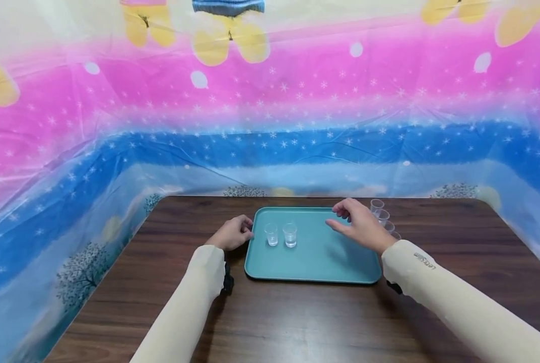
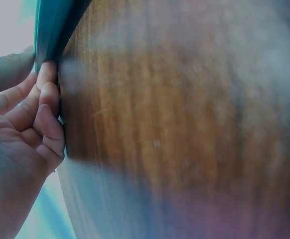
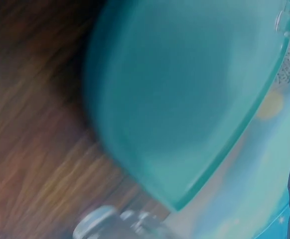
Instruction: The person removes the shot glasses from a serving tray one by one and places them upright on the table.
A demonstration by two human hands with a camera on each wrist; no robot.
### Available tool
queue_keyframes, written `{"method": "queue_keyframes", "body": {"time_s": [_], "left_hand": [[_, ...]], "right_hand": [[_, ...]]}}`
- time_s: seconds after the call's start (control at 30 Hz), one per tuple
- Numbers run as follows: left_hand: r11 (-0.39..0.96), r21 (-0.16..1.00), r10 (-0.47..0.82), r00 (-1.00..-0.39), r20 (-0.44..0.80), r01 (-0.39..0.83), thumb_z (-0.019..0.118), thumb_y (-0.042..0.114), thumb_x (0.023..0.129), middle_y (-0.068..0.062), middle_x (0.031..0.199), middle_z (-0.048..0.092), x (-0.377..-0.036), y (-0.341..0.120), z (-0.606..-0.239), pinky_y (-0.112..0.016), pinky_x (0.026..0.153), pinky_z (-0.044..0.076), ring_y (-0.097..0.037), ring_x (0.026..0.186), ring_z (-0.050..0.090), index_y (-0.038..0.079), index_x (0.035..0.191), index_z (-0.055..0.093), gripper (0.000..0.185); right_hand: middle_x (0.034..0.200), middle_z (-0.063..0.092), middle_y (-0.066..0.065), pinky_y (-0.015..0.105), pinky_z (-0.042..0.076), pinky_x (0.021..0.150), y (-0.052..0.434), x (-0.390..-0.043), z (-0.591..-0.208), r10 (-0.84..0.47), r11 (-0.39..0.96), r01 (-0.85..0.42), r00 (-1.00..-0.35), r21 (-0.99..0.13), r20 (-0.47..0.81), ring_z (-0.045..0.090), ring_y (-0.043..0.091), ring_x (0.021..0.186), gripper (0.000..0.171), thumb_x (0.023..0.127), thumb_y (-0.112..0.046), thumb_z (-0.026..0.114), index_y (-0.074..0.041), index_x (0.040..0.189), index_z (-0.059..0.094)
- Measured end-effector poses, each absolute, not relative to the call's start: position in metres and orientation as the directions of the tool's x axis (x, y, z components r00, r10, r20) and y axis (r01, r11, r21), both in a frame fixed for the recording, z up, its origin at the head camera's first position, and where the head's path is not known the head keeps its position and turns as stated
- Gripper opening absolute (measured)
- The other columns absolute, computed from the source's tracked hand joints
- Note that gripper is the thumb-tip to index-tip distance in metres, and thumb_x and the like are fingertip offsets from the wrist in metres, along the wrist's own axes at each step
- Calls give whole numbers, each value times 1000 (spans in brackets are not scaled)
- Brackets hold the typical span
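A teal tray point(image 1: 324, 262) lies on the brown wooden table point(image 1: 297, 317). Two small clear cups point(image 1: 272, 234) point(image 1: 290, 235) stand side by side in the tray's left half. My left hand point(image 1: 233, 233) rests at the tray's left rim point(image 2: 48, 30), its curled fingers point(image 2: 48, 107) touching the edge. My right hand point(image 1: 358, 222) hovers over the tray's right side, fingers loosely spread and holding nothing. Just beyond it, a row of several clear cups point(image 1: 382, 214) stands on the table by the tray's right edge. The right wrist view is blurred and shows the tray point(image 3: 185, 99).
A bright plastic sheet point(image 1: 270, 101) in pink and blue with yellow shapes walls in the table at the back and both sides. Bare wood lies in front of the tray and to its far left and right.
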State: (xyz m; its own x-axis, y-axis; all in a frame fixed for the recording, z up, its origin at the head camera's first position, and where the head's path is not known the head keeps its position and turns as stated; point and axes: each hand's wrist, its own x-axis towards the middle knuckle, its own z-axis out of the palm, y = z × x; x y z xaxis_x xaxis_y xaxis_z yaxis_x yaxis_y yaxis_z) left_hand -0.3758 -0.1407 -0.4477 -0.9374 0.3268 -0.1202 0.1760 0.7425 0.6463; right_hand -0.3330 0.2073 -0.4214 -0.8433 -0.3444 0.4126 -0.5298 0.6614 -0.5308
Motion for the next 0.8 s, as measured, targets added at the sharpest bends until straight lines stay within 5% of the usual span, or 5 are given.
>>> {"method": "queue_keyframes", "body": {"time_s": [0.33, 0.8], "left_hand": [[741, 651, 315, -942, -117, 167, 60, 12, 94, -6, 91, 57, -378, -142, -447, -35, 71, 45, -19, 78, 54, 3, 120, 53, 29], [734, 654, 324, -941, -101, 183, 59, 11, 94, -5, 89, 57, -375, -142, -449, -35, 71, 46, -18, 77, 55, 3, 120, 53, 28]], "right_hand": [[104, 56, 7, 37, 47, 76, 176, -339, -427, -394, 657, -542, -840, -524, 374, 56, 25, 93, 47, 85, -34, 72, -6, 120, 55], [109, 55, 9, 39, 47, 82, 139, -334, -432, -455, 651, -537, -842, -537, 290, 55, 25, 99, 45, 86, -27, 72, -4, 121, 57]]}}
